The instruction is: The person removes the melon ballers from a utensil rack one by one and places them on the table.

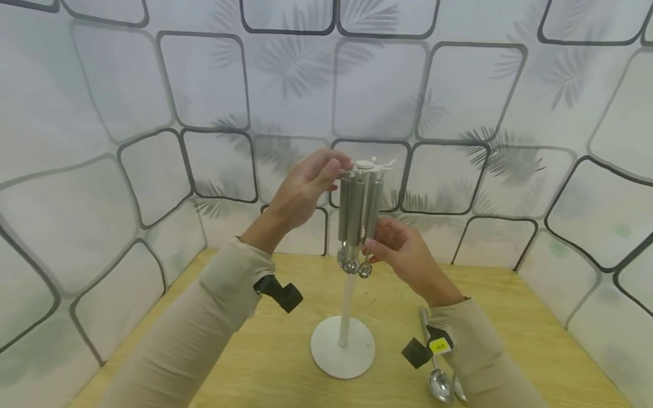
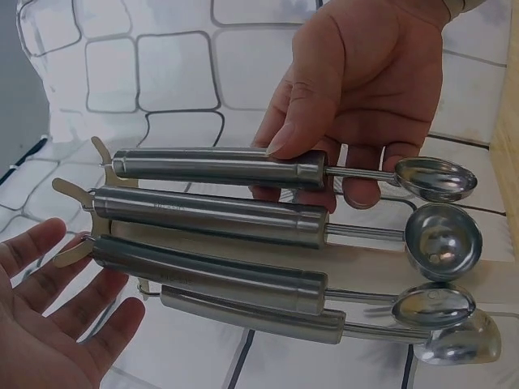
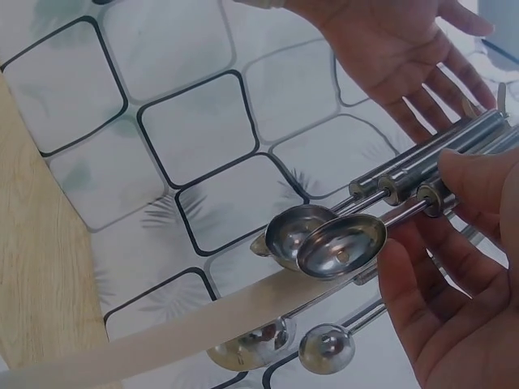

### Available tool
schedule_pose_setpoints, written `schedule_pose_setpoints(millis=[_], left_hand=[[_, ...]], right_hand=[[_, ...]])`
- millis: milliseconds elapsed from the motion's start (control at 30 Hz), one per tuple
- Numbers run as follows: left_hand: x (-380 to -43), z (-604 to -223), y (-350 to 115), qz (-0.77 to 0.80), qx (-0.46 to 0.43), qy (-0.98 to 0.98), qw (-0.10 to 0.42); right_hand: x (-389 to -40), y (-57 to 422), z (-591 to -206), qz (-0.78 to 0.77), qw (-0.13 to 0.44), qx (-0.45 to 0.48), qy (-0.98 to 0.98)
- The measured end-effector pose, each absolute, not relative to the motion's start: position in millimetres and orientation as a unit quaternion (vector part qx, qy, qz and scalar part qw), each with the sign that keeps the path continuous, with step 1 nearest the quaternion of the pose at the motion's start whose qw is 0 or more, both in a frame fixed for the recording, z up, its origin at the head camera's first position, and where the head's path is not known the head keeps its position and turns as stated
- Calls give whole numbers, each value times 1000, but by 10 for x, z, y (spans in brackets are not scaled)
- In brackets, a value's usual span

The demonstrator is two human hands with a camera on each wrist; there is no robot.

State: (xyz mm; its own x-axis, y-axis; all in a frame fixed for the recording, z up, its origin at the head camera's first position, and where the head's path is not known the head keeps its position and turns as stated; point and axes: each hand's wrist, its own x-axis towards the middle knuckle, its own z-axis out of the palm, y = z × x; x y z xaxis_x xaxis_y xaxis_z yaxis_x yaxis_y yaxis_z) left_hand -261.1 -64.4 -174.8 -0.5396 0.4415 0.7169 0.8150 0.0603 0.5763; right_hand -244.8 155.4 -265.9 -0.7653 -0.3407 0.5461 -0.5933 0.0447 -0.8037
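A white rotating-style utensil stand point(image 1: 364, 165) rises from a round base point(image 1: 343, 362), with hooks at its top. Several steel spoons and scoops point(image 1: 354, 215) hang from it by their handles, bowls downward. At the right side, my right hand point(image 1: 408, 255) pinches the lower handle of one hanging steel spoon point(image 2: 215, 168), thumb in front and fingers behind. My left hand point(image 1: 301, 190) is up by the hooks on the left, fingers spread and loosely bent in the left wrist view; a fingertip is close to a hook, and contact is unclear.
On the wooden table point(image 1: 265, 351), a steel spoon point(image 1: 440, 385) lies near the right forearm. Another spoon point(image 1: 459, 390) beside it is partly hidden by the sleeve. A patterned wall covering point(image 1: 291, 107) stands behind and on both sides.
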Motion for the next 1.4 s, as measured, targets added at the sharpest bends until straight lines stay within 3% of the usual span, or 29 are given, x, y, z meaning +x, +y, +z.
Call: schedule_pose_setpoints(millis=[833,1400], left_hand=[[-2580,-1720,-645,-495,-436,-725,197],[-2605,-1759,-638,-508,-447,-710,194]], right_hand=[[-2312,1816,-2584,590,120,349,-718],[-2311,2530,-3082,539,135,204,-806]])
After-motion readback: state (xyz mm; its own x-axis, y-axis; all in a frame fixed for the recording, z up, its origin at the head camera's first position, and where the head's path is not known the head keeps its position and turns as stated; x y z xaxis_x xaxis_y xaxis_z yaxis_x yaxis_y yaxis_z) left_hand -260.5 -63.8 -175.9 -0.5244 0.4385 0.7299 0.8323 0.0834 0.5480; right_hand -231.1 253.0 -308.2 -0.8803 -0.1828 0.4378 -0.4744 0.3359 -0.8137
